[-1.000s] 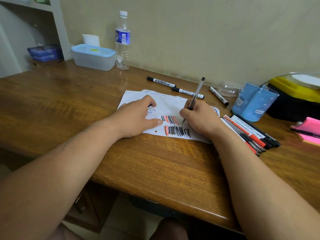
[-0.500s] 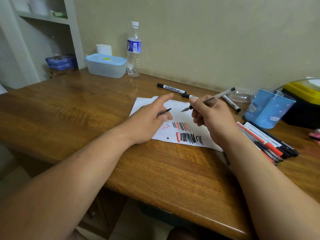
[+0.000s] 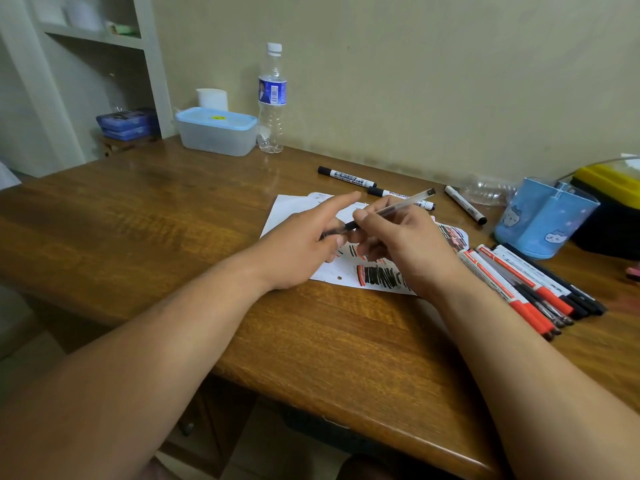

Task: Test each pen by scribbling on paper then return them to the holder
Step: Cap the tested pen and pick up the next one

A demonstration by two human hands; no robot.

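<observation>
My right hand grips a clear-barrelled pen above the paper, its back end pointing up and right. My left hand pinches the pen's black cap, which meets the pen's tip between my two hands. Under them lies the white paper, covered with black and red scribbles. A row of several red and black pens lies on the table to the right. The blue pen holder with cat pictures stands behind that row.
Three black-capped whiteboard markers lie beyond the paper. A water bottle and a lidded plastic box stand at the back left by the wall. A yellow and black box sits far right. The table's front edge is near me.
My right hand stopped scribbling and lifted the pen off the paper. My left hand rose from the paper with the cap, and cap and pen tip have come together.
</observation>
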